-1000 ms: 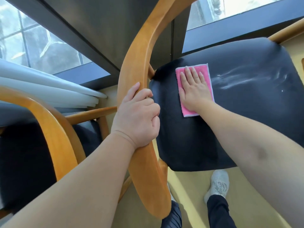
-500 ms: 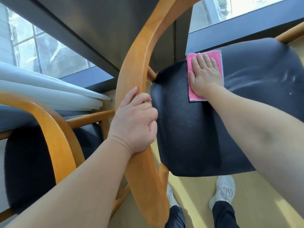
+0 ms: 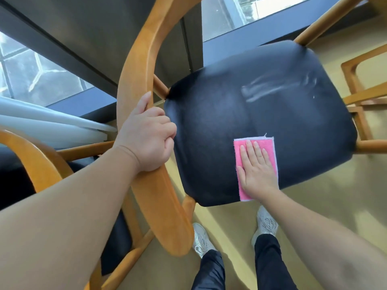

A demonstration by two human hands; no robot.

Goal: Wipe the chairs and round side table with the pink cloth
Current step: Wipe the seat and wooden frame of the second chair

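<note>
At the black padded seat's near edge, my right hand pressed flat-fingered on the pink rectangular cloth; my left hand gripped the curved wooden chair rail.

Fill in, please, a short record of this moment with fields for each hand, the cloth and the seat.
left hand: grips the chair's curved wooden back rail
right hand: flat, fingers straight, pressing the pink cloth onto the black seat
pink cloth: rectangle on the near part of the seat, reaching its near edge
black seat: pale streaks on its far right part
second chair: at left, partly in view
feet: white sneakers on the floor below the seat
</note>
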